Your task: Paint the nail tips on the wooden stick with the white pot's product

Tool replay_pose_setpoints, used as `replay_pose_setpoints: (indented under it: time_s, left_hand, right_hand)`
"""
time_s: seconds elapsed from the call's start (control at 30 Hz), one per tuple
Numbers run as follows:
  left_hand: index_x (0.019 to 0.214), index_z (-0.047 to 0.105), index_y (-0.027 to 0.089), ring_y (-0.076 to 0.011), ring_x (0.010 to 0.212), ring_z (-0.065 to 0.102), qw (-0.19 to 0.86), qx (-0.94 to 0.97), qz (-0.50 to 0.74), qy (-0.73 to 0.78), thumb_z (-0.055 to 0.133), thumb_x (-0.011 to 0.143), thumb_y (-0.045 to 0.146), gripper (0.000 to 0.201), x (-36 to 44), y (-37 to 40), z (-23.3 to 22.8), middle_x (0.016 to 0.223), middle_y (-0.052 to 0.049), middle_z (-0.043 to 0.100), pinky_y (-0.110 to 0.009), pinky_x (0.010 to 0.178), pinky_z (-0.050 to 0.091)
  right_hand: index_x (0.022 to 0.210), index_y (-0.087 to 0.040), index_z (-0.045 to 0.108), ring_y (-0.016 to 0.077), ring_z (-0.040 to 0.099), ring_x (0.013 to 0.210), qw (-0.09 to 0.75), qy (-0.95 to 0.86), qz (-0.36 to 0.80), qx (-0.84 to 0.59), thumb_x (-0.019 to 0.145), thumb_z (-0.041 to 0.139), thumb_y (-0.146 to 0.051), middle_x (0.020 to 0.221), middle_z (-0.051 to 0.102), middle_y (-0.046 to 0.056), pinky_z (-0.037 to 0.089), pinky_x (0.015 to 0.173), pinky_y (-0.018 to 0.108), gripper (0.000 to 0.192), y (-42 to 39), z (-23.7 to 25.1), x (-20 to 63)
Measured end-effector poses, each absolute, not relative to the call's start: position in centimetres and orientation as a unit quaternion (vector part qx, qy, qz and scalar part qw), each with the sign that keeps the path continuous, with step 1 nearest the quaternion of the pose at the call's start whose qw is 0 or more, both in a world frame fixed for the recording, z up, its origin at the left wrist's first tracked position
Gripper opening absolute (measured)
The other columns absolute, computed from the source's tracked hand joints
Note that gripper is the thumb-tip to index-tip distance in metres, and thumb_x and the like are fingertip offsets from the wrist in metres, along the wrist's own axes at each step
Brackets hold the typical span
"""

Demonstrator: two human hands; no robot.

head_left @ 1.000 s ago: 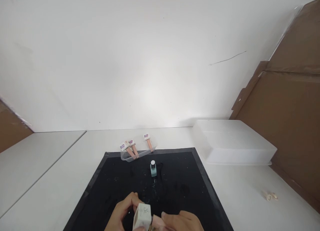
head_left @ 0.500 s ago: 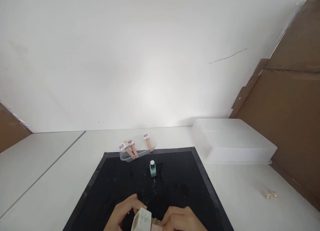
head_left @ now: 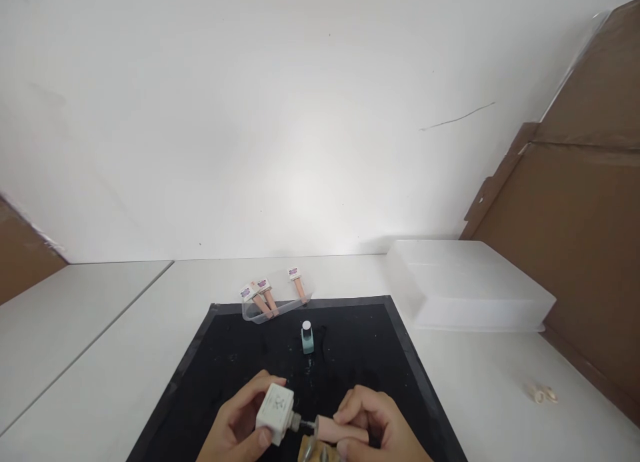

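My left hand (head_left: 241, 419) is closed around a squarish white nail polish bottle (head_left: 275, 409), tilted with its neck toward the right. My right hand (head_left: 373, 423) grips the long pink cap (head_left: 341, 429) by its sides. A thin dark brush stem (head_left: 307, 425) spans the gap between the bottle neck and the cap; whether its tip is still inside the neck I cannot tell. Under the cap, at the bottom edge, is a tan object (head_left: 311, 449) with shiny silvery parts, partly hidden. A small teal bottle (head_left: 307, 343) with a black-and-white top stands ahead of both hands.
On the black mat's (head_left: 250, 355) far edge, a clear tray (head_left: 260, 319) holds several pink-capped white bottles (head_left: 263, 295). An upturned translucent white bin (head_left: 475, 282) sits at right, with small beige rings (head_left: 543, 393) nearer me. A white wall and brown cardboard panels enclose the table.
The pink cap has come away from the white bottle toward the right, exposing the brush stem. Both hands have risen slightly in view, and the bottle has tipped over more to the right.
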State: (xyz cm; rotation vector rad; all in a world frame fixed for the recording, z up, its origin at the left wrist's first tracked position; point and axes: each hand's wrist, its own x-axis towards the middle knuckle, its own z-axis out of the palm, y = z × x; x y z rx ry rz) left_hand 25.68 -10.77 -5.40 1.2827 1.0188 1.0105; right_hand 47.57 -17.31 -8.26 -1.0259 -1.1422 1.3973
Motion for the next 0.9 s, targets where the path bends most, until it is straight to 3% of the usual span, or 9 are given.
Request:
replay_pose_setpoints:
  time_s: [0.17,0.33,0.47,0.63,0.9]
  left_hand:
    - [0.087,0.075,0.023,-0.0298,0.091,0.061,0.550,0.528,0.459,0.455,0.072,0.049,0.070,0.060,25.6,-10.6,-5.4,0.093,-0.007,0.070,-0.031,0.074,0.051]
    - [0.087,0.075,0.021,-0.0304,0.091,0.063,0.552,0.530,0.460,0.450,0.071,0.052,0.069,0.060,25.8,-10.5,-5.2,0.093,-0.009,0.072,-0.033,0.077,0.051]
    - [0.092,0.074,0.019,-0.0261,0.077,0.062,0.579,0.518,0.448,0.442,0.068,0.059,0.068,0.058,25.9,-10.7,-4.7,0.083,-0.007,0.072,-0.030,0.070,0.049]
    - [0.100,0.074,0.021,-0.0147,0.057,0.051,0.659,0.451,0.439,0.412,0.065,0.066,0.066,0.057,26.2,-10.6,-4.2,0.073,-0.004,0.070,-0.027,0.060,0.042]
    - [0.109,0.071,0.025,-0.0137,0.060,0.048,0.707,0.418,0.437,0.368,0.061,0.074,0.062,0.052,26.2,-10.8,-3.6,0.086,-0.006,0.067,-0.029,0.062,0.040]
  right_hand:
    - [0.080,-0.018,0.059,0.0082,0.033,0.053,0.497,-0.459,0.599,-0.429,0.071,0.073,-0.030,0.066,0.041,-0.006,0.028,0.054,0.022,0.021,-17.0,-7.4,47.7]
    - [0.082,-0.018,0.060,0.0097,0.038,0.057,0.498,-0.452,0.599,-0.435,0.070,0.074,-0.038,0.070,0.044,-0.004,0.032,0.057,0.023,0.028,-17.1,-7.4,47.5]
    - [0.081,-0.018,0.061,0.0114,0.045,0.058,0.511,-0.430,0.585,-0.460,0.066,0.074,-0.053,0.069,0.049,-0.003,0.034,0.058,0.024,0.041,-17.2,-7.6,47.2]
    - [0.080,-0.017,0.061,0.0164,0.056,0.064,0.505,-0.402,0.601,-0.471,0.061,0.071,-0.065,0.071,0.057,0.001,0.038,0.061,0.027,0.053,-17.2,-7.0,46.9]
    - [0.082,-0.017,0.062,0.0170,0.058,0.066,0.494,-0.437,0.585,-0.472,0.069,0.067,-0.064,0.069,0.060,0.001,0.042,0.066,0.029,0.049,-17.3,-6.4,47.3]
